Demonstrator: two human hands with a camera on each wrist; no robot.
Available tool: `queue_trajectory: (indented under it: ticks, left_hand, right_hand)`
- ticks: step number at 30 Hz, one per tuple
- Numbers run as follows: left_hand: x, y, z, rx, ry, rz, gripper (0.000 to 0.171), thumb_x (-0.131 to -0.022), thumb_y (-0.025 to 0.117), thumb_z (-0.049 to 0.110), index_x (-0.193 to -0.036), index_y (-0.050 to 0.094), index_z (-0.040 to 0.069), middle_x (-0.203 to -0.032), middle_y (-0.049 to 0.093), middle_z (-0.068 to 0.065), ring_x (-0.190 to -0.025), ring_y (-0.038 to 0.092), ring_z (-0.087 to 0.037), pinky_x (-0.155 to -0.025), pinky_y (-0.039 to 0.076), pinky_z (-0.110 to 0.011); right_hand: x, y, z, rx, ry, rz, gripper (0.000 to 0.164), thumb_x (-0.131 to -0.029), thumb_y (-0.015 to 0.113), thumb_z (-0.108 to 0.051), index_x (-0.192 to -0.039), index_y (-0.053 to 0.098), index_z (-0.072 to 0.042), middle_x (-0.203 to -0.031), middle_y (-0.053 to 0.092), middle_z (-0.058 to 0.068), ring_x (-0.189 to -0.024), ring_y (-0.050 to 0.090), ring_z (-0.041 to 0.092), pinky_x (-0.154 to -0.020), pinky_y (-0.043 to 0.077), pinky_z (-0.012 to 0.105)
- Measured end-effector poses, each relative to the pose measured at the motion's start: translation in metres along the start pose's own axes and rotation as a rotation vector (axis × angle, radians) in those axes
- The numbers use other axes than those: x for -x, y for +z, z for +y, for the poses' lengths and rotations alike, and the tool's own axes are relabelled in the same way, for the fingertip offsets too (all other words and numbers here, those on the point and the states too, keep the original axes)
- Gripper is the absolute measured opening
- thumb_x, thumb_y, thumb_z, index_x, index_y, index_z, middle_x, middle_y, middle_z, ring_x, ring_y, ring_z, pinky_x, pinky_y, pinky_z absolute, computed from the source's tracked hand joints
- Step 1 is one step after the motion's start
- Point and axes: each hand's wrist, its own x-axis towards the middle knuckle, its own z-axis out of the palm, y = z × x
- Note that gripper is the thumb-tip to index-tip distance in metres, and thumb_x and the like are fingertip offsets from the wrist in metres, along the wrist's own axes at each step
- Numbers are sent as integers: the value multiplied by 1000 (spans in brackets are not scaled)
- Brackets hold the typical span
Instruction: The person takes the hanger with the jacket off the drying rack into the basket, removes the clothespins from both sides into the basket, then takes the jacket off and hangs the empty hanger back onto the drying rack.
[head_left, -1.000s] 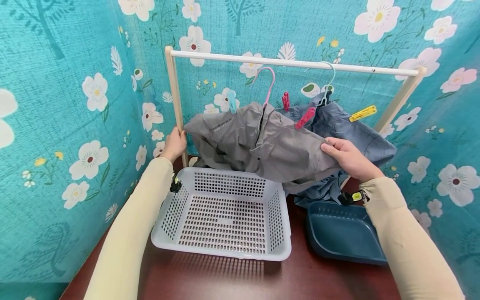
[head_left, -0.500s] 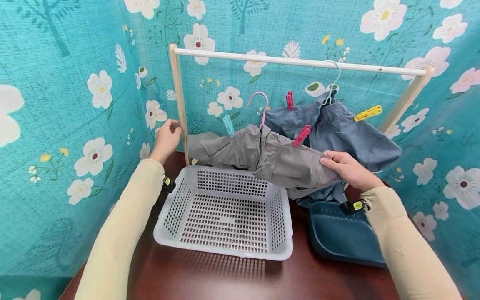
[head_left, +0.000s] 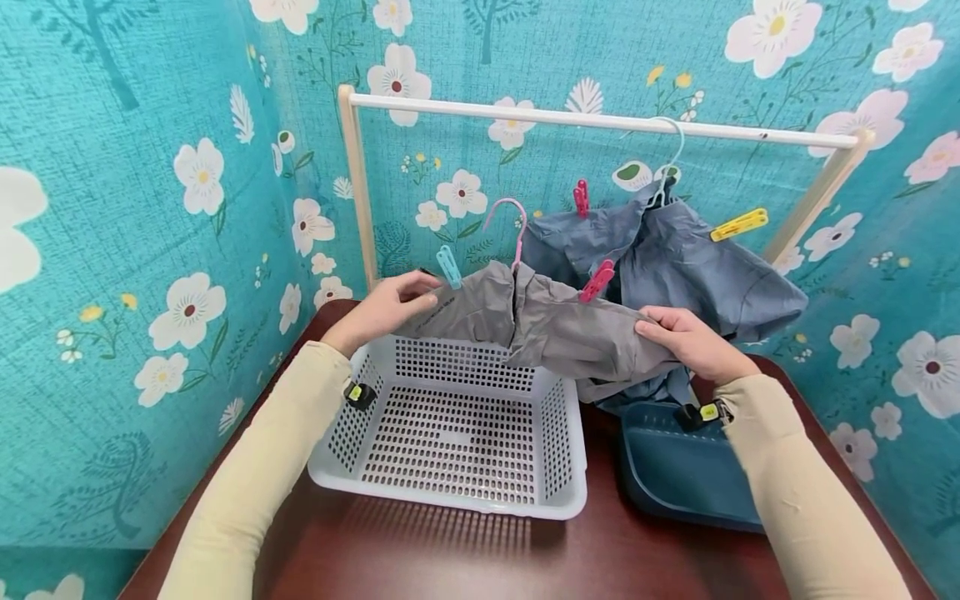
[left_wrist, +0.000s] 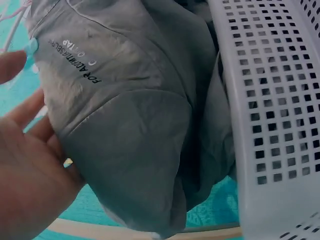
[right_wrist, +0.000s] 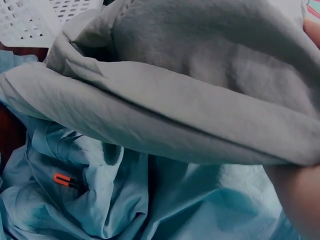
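Note:
A grey jacket (head_left: pixel 577 325) hangs on a pink hanger (head_left: pixel 519 237), whose hook is off the rail. My right hand (head_left: pixel 690 340) pinches the jacket's right end between thumb and fingers. My left hand (head_left: pixel 390 307) is at the left shoulder, thumb apart from the fingers; in the left wrist view its fingers (left_wrist: pixel 32 107) reach behind the grey edge. A light blue clothespin (head_left: pixel 448 267) and a pink clothespin (head_left: pixel 597 281) are on the jacket's top edge. Lettering shows near the left shoulder.
A white perforated basket (head_left: pixel 450 500) stands below the jacket. A dark blue basin (head_left: pixel 690 508) is at the right. Behind, a blue garment (head_left: pixel 690 267) with a yellow clothespin (head_left: pixel 739 225) and a red clothespin (head_left: pixel 581 198) hangs from the white rail (head_left: pixel 480 111).
The jacket and pink hanger have come down, away from the rail. My left hand has left the rack's left post and moved right to the jacket's shoulder. My right hand keeps its hold.

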Motion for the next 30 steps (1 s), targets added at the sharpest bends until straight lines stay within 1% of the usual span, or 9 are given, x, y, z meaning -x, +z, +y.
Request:
queue_trajectory:
  ticks: [4,9,14,16,18,20,22,24,30]
  left_hand:
    - [0,2,-5,-3,-11,-79,40,-97,57,18,-134,51,5,-140,44,-15,-130,39,-30,-102,34,-48]
    - [-1,2,-15,43,9,-86,36,-97,56,14,-132,54,4,-140,46,-15,-131,38,-28,-100,36,-47]
    - [-1,2,-19,86,13,-62,36,-97,56,16,-131,55,5,-139,46,-13,-132,38,-27,-99,38,-47]
    - [0,3,-20,95,10,-57,37,-97,56,16,-132,55,5,-140,45,-13,-134,34,-26,-100,37,-47]
    - [0,3,-20,103,5,-54,37,-97,56,15,-132,55,5,-142,44,-14,-136,30,-26,-101,35,-47]
    - [0,3,-21,109,3,-55,38,-97,56,15,-133,54,4,-143,42,-16,-138,27,-27,-102,34,-48]
    - [0,3,-21,111,0,-52,37,-97,56,15,-133,54,3,-143,41,-16,-139,25,-27,-103,33,-48]
    - [1,4,-20,118,-3,-48,37,-97,56,14,-132,54,3,-143,42,-16,-137,28,-27,-102,34,-48]
    - [-1,6,-18,108,1,-48,37,-96,57,14,-132,56,4,-141,45,-13,-133,36,-26,-100,37,-47]
  right_hand:
    - [0,0,-2,11,-1,-5,24,-102,44,-17,-85,50,-2,-67,37,6,-60,44,24,-57,36,32]
    - [1,0,-3,75,32,25,22,-101,47,-18,-87,53,-3,-67,38,5,-61,44,23,-57,36,33]
    - [0,1,-9,261,72,106,19,-99,53,-25,-93,61,-8,-70,42,5,-65,44,20,-58,36,32]
    - [-2,3,-14,351,69,129,19,-98,53,-27,-98,64,-11,-74,49,5,-67,46,20,-58,38,31]
    - [-4,6,-18,438,47,154,20,-98,53,-27,-105,65,-11,-86,58,5,-76,52,18,-63,42,30]
    - [-6,10,-23,472,31,184,24,-98,54,-25,-113,63,-9,-100,62,9,-87,57,21,-72,47,33]
    - [-10,15,-28,466,16,216,30,-98,55,-23,-122,59,-6,-114,61,11,-100,58,26,-82,47,39]
    - [-14,19,-32,418,15,244,36,-97,56,-24,-129,54,-6,-121,58,11,-109,56,26,-88,45,39]
    - [-27,27,-48,167,12,318,46,-97,55,-28,-138,46,-10,-126,55,10,-109,54,10,-85,44,19]
